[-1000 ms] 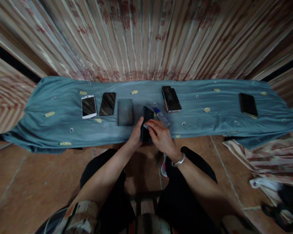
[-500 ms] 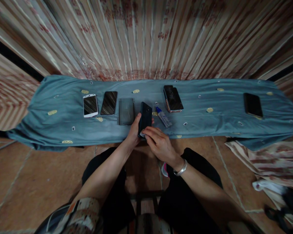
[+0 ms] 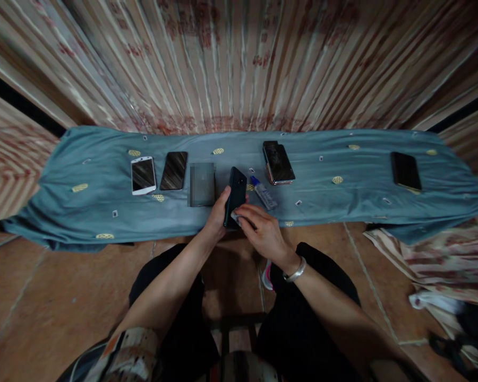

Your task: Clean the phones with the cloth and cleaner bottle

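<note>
My left hand (image 3: 216, 212) is wrapped round a dark smartphone (image 3: 237, 191), which is tilted with its back and camera side showing. Between the pinched fingers of my right hand (image 3: 265, 231) is a small whitish wad (image 3: 235, 216), pressed against the lower part of the phone; its exact kind is too small to make out. Just right of the phone lies a clear bottle with a blue cap (image 3: 264, 193). To the left, a flat grey-green rectangle (image 3: 202, 185), partly pixelated, rests close to my left hand.
A blue-green patterned cloth (image 3: 322, 201) covers the long narrow table. On it lie a white phone (image 3: 143, 176) and a black phone (image 3: 174, 171) to the left, a stack of phones (image 3: 279, 162) right of centre, and another dark phone (image 3: 406, 171) far right. Pleated curtains (image 3: 231, 63) hang behind.
My right hand has moved slightly up the phone's back with the whitish wad, which shows more now. The left hand keeps its hold. The whole view has shifted a little.
</note>
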### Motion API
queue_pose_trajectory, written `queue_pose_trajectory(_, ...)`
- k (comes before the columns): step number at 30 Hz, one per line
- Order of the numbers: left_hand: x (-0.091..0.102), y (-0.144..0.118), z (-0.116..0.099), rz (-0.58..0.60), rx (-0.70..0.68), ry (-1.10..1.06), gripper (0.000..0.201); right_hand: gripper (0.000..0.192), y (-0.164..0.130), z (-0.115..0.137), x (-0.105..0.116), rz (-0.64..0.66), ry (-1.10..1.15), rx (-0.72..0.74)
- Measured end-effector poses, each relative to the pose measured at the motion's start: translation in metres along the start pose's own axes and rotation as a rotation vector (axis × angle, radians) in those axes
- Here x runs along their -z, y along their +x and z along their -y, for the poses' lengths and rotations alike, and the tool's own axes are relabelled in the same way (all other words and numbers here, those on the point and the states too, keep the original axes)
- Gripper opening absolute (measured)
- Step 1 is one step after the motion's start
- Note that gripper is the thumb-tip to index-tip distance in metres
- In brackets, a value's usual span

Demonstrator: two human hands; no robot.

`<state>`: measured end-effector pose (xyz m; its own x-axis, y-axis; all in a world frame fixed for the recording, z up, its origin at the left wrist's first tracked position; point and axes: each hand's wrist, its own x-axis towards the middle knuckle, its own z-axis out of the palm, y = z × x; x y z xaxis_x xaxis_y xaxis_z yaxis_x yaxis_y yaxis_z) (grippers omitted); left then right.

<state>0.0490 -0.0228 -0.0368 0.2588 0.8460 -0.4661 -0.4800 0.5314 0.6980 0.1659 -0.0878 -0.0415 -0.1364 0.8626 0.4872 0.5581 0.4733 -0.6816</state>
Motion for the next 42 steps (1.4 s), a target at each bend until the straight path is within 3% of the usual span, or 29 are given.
queue_pose_trajectory(6, -0.002, -0.002, 0.008, 0.018, 0.018, -0.025, 0.04, 0.023, 0.005, -0.011, 0.0, 0.018, -0.027, -0.043)
queue_pose_trajectory(12, -0.002, -0.001, 0.018, -0.032, -0.084, -0.053, 0.02, 0.022, 0.017, -0.022, 0.005, -0.05, -0.07, -0.084)
queue_pose_trajectory(25, -0.004, -0.005, 0.03, 0.006, -0.032, 0.063, 0.036, 0.021, 0.034, -0.046, 0.013, -0.133, -0.126, -0.12)
queue_pose_trajectory(42, -0.004, -0.011, 0.029, 0.076, -0.034, 0.103, 0.052, 0.025, 0.041, -0.072, 0.022, -0.151, -0.206, -0.129)
